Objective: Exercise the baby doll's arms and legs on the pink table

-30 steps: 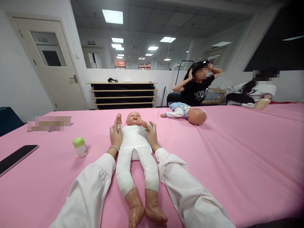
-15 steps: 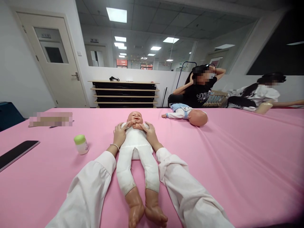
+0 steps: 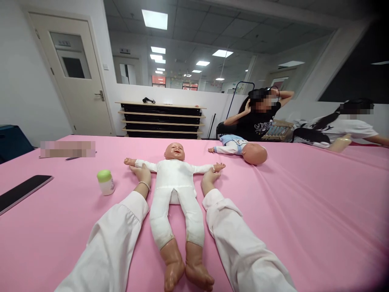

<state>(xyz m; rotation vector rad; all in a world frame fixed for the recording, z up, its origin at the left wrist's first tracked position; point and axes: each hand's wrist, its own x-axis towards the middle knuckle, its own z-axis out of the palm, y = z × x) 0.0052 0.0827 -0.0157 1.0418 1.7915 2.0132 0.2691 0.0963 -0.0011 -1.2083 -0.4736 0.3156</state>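
A baby doll (image 3: 174,174) with a white cloth body lies on its back on the pink table cover (image 3: 261,227), its feet toward me. Both of its arms are stretched out sideways. My left hand (image 3: 142,173) is closed around the doll's forearm on the left, near the wrist. On the other side my right hand (image 3: 210,178) grips the opposite forearm close to the doll's hand. My fingers are partly hidden behind the doll's arms.
Left of the doll stands a small jar with a green lid (image 3: 105,182). A dark flat tablet-like device (image 3: 24,192) lies at the left edge. Another doll in blue and white (image 3: 240,148) lies at the back right. Two people sit beyond the table; a bottle (image 3: 340,142) stands near one.
My hands have moved apart, drawing the doll's arms from folded over its chest to spread out at the sides. The camera view has shifted slightly.
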